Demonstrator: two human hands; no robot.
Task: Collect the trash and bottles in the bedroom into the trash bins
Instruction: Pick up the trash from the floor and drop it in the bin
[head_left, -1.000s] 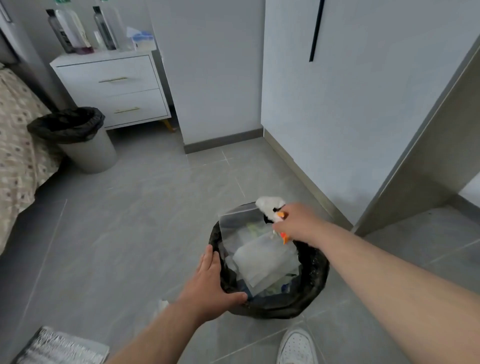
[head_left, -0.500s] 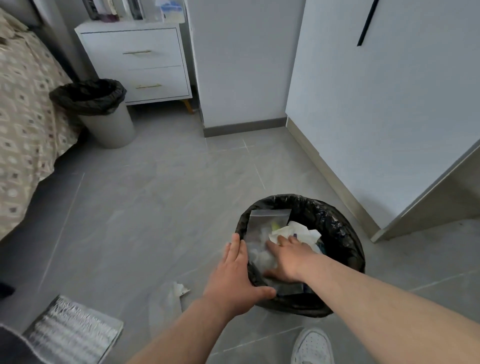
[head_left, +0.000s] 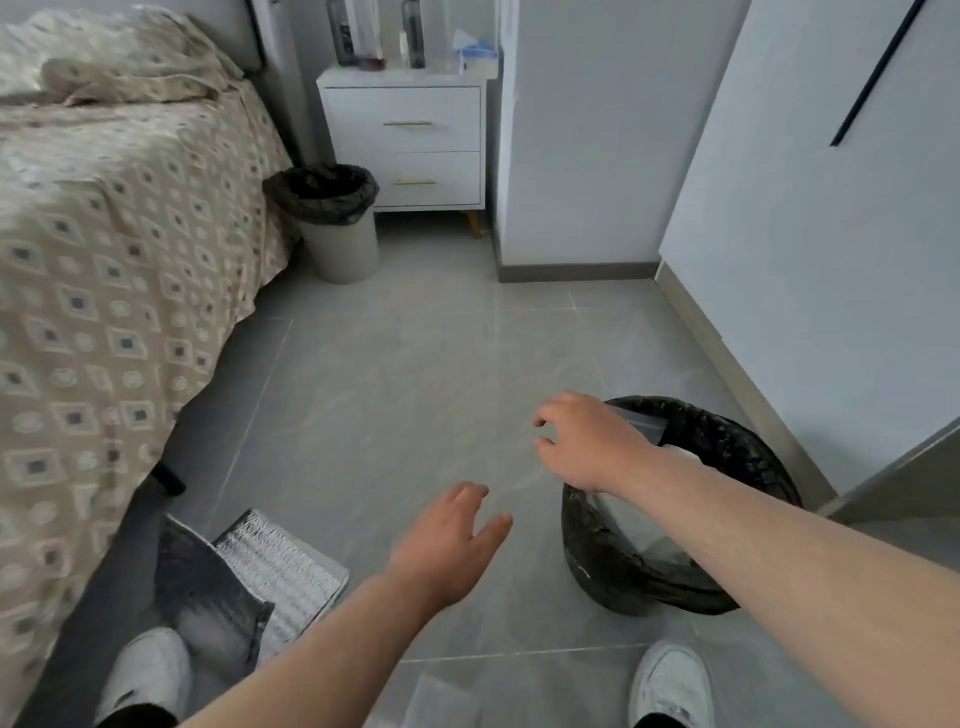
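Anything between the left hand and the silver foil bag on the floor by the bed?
Nothing visible. The left hand hangs open over bare floor tile; the silver foil bag lies to its left, its top face exposed, no item between them.

Two trash bins stand on the floor: a black-lined bin (head_left: 675, 571) at four o'clock and a pale bin (head_left: 332, 228) with a black liner at eleven o'clock. One bed (head_left: 104, 260) fills nine o'clock. One nightstand (head_left: 405, 140) with two drawers sits at twelve o'clock, carrying at least two dark bottles (head_left: 415, 34); the rest there is too blurred to count. Two bare hands: left hand (head_left: 447, 551), right hand (head_left: 587, 441). Two white shoes (head_left: 670, 680) at six o'clock. One silvery foil bag (head_left: 280, 566) at seven o'clock.
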